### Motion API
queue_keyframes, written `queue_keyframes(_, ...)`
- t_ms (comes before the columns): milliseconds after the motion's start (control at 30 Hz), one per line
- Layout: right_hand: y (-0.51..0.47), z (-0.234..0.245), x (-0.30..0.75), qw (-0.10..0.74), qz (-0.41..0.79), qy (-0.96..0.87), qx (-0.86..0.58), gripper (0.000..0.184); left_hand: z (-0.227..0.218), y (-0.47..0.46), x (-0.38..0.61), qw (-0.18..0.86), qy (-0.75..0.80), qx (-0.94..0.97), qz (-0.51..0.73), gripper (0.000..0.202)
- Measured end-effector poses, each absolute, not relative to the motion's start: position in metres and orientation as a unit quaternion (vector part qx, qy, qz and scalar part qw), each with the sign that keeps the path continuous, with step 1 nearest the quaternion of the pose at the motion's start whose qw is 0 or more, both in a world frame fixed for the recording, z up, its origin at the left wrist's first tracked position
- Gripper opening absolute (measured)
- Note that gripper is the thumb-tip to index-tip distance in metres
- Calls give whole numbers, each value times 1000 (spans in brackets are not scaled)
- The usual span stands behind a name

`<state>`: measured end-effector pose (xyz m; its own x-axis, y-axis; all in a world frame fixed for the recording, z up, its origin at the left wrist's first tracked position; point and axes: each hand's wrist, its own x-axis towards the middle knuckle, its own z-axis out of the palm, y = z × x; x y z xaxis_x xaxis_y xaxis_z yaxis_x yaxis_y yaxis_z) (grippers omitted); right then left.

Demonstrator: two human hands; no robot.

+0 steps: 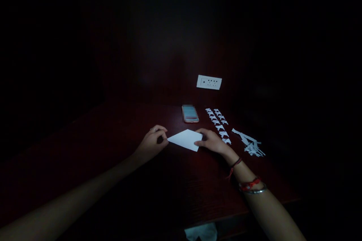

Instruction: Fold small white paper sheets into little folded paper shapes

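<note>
A folded white paper sheet (pixel 186 139) lies on the dark red wooden table (pixel 181 184). My left hand (pixel 152 142) pinches its left corner with curled fingers, a ring on one finger. My right hand (pixel 212 141) presses on the paper's right edge, thumb under or against it, fingers lying over it. Red thread bands and a metal bangle sit on my right wrist.
A phone in a red case (pixel 190 113) lies behind the paper. Two rows of several small folded white paper pieces (pixel 218 124) run to its right, with a heap of white paper strips (pixel 251 144) further right. A white wall socket (pixel 209 82) is behind. The room is very dark.
</note>
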<state>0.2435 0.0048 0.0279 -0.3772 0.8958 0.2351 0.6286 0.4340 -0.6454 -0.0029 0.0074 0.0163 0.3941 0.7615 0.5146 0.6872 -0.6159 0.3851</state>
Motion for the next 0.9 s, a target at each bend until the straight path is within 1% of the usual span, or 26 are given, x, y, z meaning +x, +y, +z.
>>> queue_keyframes(100, 12, 19, 245, 339, 220, -738, -541, 37, 12, -1, 2, 70, 412, 861, 289, 11)
queue_keyframes(200, 13, 14, 241, 339, 200, -724, -567, 42, 14, -13, 9, 48, 363, 897, 249, 13)
queue_keyframes(267, 11, 14, 237, 332, 193, -732, -563, 39, 18, -19, 13, 30, 354, 905, 236, 13)
queue_keyframes(333, 7, 16, 233, 327, 180, -746, -552, 29, 19, -20, 14, 21, 345, 911, 226, 14)
queue_keyframes(400, 4, 19, 231, 323, 164, -762, -536, 20, 16, -16, 14, 18, 320, 924, 206, 23)
queue_keyframes(467, 1, 23, 229, 320, 152, -782, -513, 17, 11, -12, 13, 12, 297, 935, 192, 26)
queue_keyframes(600, -6, 29, 226, 305, 133, -839, -430, 19, 6, -9, 10, 12, 303, 935, 181, 26)
queue_keyframes(700, -10, 32, 225, 278, 126, -879, -366, 23, 8, -10, 10, 13, 309, 933, 186, 25)
queue_keyframes(900, -13, 33, 225, 217, 97, -921, -310, 30, 7, -10, 9, -3, 309, 932, 187, 26)
